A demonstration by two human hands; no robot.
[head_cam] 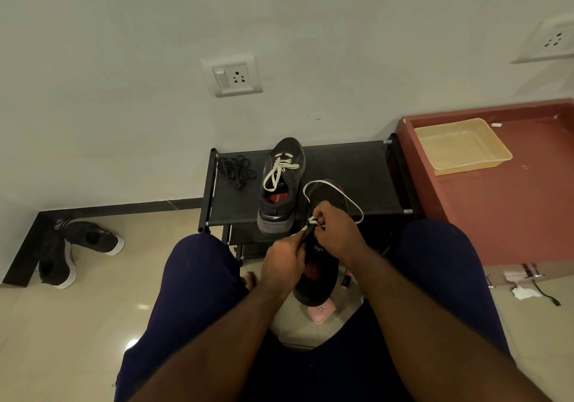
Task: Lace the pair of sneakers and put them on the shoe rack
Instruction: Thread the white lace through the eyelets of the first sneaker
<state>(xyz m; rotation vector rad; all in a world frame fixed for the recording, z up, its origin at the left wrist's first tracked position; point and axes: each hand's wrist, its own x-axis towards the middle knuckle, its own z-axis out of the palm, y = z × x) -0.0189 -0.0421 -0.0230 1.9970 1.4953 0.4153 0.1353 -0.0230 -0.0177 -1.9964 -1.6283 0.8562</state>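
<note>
Beige tile floor, pale wall, black shoe rack (pixel 341 178) against it. On the rack top: laced sneaker (pixel 281 184), toe to the wall, beside a tangle of black lace (pixel 236 168). Second sneaker (pixel 316 274) held low between the knees, before the rack. Left hand (pixel 284 261) curled round its upper; right hand (pixel 337 233) pinching the white lace (pixel 334 187) at the eyelets, loose loop arcing over the toe.

red insole tag (pixel 274 197) in the laced sneaker (pixel 281 184) reads partly "oam".
</note>
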